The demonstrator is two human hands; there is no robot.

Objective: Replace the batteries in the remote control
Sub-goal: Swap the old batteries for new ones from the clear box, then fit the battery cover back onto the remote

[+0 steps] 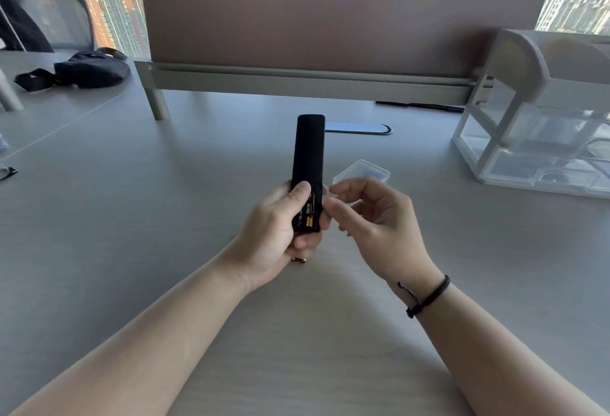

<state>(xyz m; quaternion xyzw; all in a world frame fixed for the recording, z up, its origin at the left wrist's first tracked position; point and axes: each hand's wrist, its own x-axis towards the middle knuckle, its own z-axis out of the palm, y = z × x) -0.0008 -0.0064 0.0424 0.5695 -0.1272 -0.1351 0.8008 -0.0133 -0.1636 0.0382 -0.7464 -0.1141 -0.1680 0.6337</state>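
Gripping the remote control [308, 165], the left hand [274, 234] exposes its open bay with one battery [309, 220] seated. The right hand [369, 214] hovers beside it, fingers loosely curled, empty. Likely next: pinching another battery for the bay's vacant slot.

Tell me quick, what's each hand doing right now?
Left hand: closed on the remote control, battery visible in its open compartment.
Right hand: fingers curled beside the remote, apparently holding nothing.
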